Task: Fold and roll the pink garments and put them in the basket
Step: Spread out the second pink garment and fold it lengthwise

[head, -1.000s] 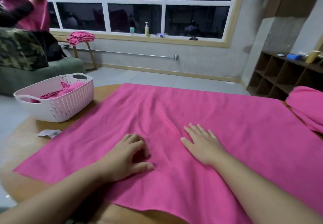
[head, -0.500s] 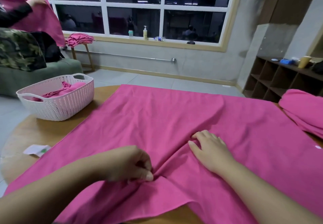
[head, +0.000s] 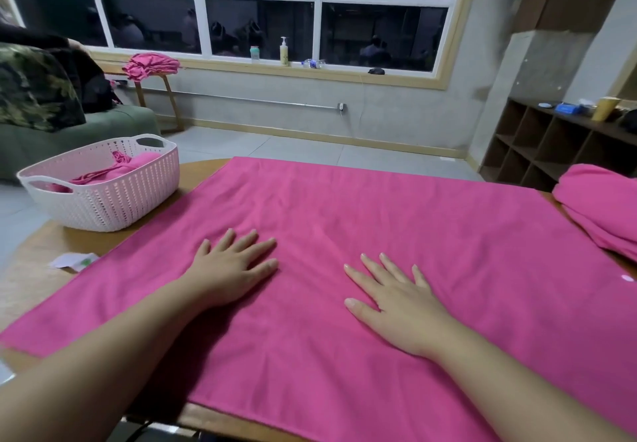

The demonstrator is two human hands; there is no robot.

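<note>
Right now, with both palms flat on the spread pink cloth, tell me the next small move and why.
Probably slide both hands out to an edge of the flat pink cloth and fold it over. The left hand and right hand lie open on it, it looks smooth and unfolded on the round wooden table, and the white woven plastic basket waits at the left.

The left hand no longer pinches a bunched fold of the pink garment; it now lies flat with fingers spread, further left. The right hand has also flattened and spread, moved right, so the two hands sit well apart. The ridge of cloth between them is gone and the garment lies smooth.
</note>
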